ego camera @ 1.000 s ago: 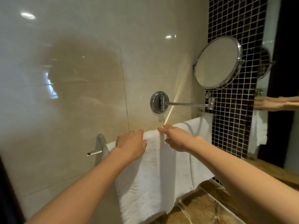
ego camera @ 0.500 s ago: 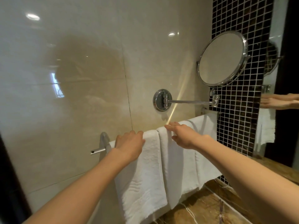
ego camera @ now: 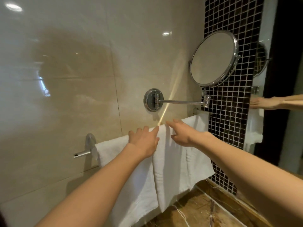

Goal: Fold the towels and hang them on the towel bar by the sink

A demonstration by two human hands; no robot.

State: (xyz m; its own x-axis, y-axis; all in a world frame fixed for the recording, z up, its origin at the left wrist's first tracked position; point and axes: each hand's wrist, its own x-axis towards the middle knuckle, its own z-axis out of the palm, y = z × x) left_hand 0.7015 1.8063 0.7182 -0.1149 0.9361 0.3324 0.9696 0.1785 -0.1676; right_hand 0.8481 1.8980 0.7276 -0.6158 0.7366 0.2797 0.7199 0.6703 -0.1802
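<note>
Your soft left white towel (ego camera: 131,177) and soft right white towel (ego camera: 177,169) both hang folded over the shiny metal towel bar (ego camera: 82,154) on the cream tiled wall (ego camera: 65,63). They touch at the middle of the bar. Your left hand (ego camera: 144,141) lies flat and open on top of the left towel, right by that meeting spot. Your right hand (ego camera: 183,135) rests open on top of the right towel, first finger pointing out. I think you are tidying now. Next, smooth the tops gently and check the bottom edges hang level.
</note>
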